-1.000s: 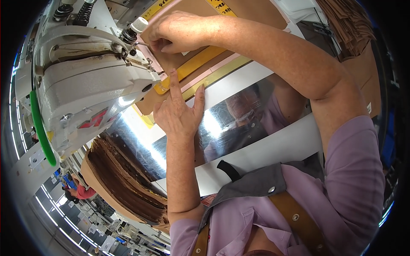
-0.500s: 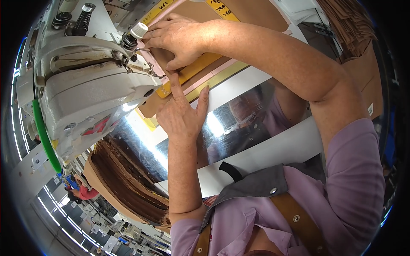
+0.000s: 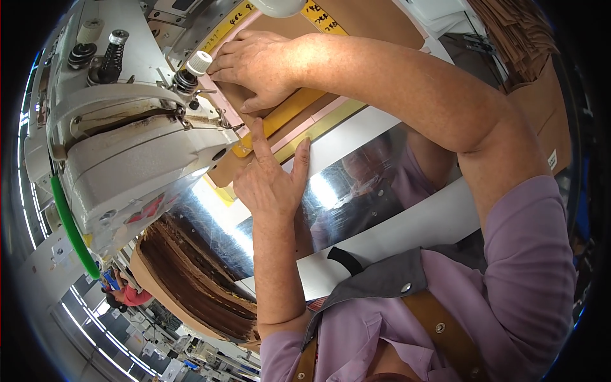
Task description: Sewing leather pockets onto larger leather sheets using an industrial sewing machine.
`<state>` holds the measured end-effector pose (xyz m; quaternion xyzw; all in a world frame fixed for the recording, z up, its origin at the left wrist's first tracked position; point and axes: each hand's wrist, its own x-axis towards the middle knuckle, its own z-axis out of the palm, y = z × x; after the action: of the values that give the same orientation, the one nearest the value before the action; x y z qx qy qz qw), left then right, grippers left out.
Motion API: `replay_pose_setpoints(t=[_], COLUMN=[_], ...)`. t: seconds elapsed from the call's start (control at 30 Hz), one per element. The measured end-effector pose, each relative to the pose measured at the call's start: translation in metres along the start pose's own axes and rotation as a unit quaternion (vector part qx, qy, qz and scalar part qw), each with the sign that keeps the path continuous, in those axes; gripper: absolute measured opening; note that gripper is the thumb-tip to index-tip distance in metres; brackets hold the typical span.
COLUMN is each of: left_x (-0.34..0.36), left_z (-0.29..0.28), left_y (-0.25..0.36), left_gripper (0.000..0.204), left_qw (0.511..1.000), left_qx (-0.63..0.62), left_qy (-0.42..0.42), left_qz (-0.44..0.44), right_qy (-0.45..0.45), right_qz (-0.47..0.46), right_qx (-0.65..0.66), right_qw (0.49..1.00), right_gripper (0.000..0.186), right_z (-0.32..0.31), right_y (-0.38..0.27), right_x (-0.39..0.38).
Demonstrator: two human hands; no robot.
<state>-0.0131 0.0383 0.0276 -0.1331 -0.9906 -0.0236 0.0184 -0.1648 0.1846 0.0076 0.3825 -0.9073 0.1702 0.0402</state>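
My right hand lies flat, fingers spread, on a brown sheet panel beside the needle area of a white sewing machine. Nearer to me, my left hand has its index finger stretched onto a yellow strip near the machine's head. Its thumb stands apart, by a gold-coloured edge strip. Pink bands run along the panel's borders. Neither hand grips anything. The needle's tip is too small to make out.
A shiny metal plate lies in front of the work. Stacked brown pieces hang at lower left; more brown sheets stand at upper right. A marked yellow strip crosses the far panel. A person in red is in the background.
The view has shifted slightly, so the machine sits lower and further left in it. A white rounded object now shows at the top edge. Both hands keep nearly the same pose.
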Motion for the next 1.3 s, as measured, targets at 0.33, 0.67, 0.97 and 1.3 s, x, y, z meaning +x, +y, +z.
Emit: replay_pose_setpoints(t=[0.33,0.67,0.97,1.3], left_x=[0.002,0.004,0.003,0.004], left_z=[-0.005,-0.007,-0.002,-0.001], left_y=[0.002,0.006,0.006,0.003], left_gripper=[0.089,0.093,0.094,0.094], left_qw=[0.999,0.999,1.000,1.000], left_qx=[-0.043,-0.030,0.003,-0.005], left_qy=[-0.007,-0.024,-0.003,-0.013], left_qz=[0.004,-0.014,0.012,0.011], right_qy=[-0.018,-0.063,-0.046,-0.043], right_qz=[0.007,0.036,0.026,-0.002], right_qx=[-0.037,-0.068,-0.073,-0.074], right_qw=[0.999,0.995,0.996,0.996], right_gripper=[0.074,0.074,0.073,0.071], right_z=[-0.007,-0.019,-0.016,-0.014], right_y=[-0.003,-0.011,-0.009,-0.008], right_x=[-0.001,0.002,0.001,0.004])
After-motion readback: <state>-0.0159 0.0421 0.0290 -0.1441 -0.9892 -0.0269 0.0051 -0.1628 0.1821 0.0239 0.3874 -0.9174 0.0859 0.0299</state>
